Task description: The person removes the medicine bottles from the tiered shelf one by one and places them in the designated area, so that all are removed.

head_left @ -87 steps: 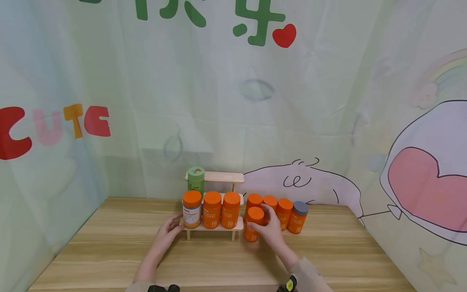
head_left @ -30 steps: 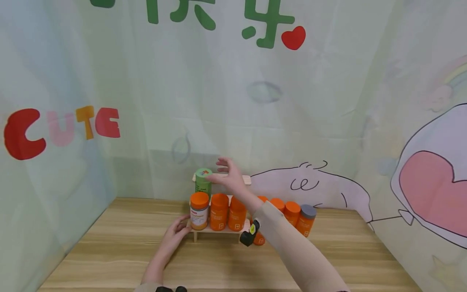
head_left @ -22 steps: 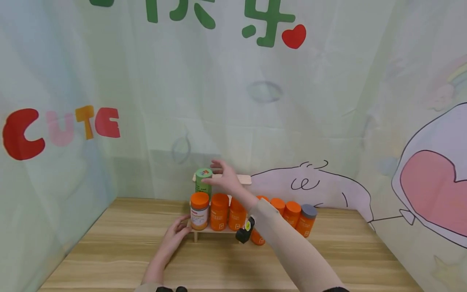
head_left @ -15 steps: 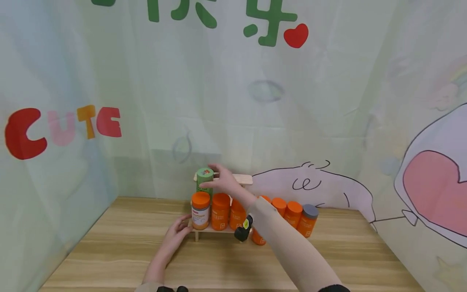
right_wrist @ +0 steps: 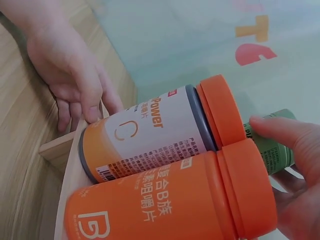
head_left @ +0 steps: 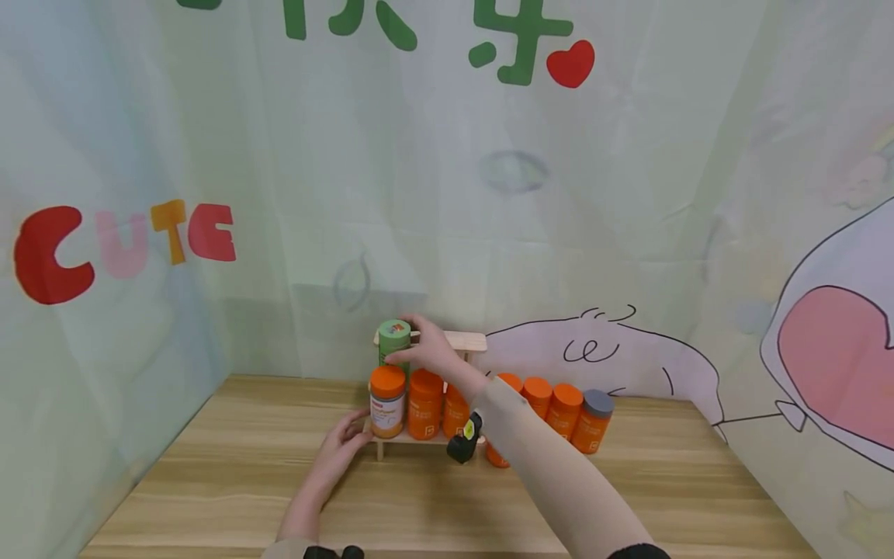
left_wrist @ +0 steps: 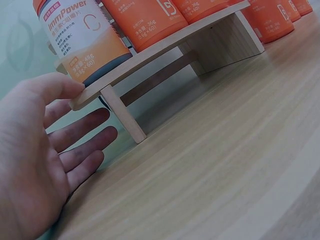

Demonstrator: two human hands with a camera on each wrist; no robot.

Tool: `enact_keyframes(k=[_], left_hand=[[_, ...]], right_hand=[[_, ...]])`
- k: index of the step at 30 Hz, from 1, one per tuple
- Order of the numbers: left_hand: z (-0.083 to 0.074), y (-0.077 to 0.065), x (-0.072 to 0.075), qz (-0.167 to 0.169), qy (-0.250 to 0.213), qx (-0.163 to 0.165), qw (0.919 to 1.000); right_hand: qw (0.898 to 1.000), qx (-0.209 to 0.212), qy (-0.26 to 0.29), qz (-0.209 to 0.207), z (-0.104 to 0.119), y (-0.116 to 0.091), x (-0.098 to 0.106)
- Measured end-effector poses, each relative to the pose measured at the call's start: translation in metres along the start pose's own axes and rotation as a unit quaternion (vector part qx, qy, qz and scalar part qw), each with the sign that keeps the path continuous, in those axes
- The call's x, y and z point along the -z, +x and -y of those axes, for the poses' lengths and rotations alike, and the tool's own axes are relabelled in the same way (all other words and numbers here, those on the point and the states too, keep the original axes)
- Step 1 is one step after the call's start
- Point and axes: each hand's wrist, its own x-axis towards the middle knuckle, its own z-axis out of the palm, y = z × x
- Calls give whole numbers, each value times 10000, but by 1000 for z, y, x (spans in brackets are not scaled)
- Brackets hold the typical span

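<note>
My right hand (head_left: 436,351) is round a green bottle (head_left: 395,334) standing at the left end of the wooden tiered rack (head_left: 469,340). Its thumb lies on the bottle's front in the right wrist view, its fingers curl behind, and the lower part is hidden. Low on the left, my left hand (left_wrist: 30,145) holds the end of the rack's front shelf (left_wrist: 145,60) between thumb and forefinger, the other fingers loose below. On that shelf stand a white-labelled vitamin bottle (head_left: 387,405) with an orange lid and two orange bottles (head_left: 424,407), one partly behind my right arm.
Right of the rack, several orange bottles (head_left: 564,407) stand on the wood-grain table (head_left: 244,458), the last with a grey lid (head_left: 597,401). My right forearm overlaps some of them. A printed curtain (head_left: 314,194) hangs behind and at both sides.
My right hand has left an orange bottle beside the rack, moved up and left over the front row, and closed round the green bottle. My left hand stays at the rack's end.
</note>
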Motion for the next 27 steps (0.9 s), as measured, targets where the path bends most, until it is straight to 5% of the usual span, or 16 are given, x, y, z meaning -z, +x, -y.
enact_keyframes(k=[17, 27], left_hand=[[-1, 0, -2, 0, 84, 81, 9999], [-1, 1, -1, -33, 95, 116, 9999]], right_hand=[[9999, 71, -8, -103, -5, -4, 1], [9975, 387, 203, -553, -8, -10, 11]])
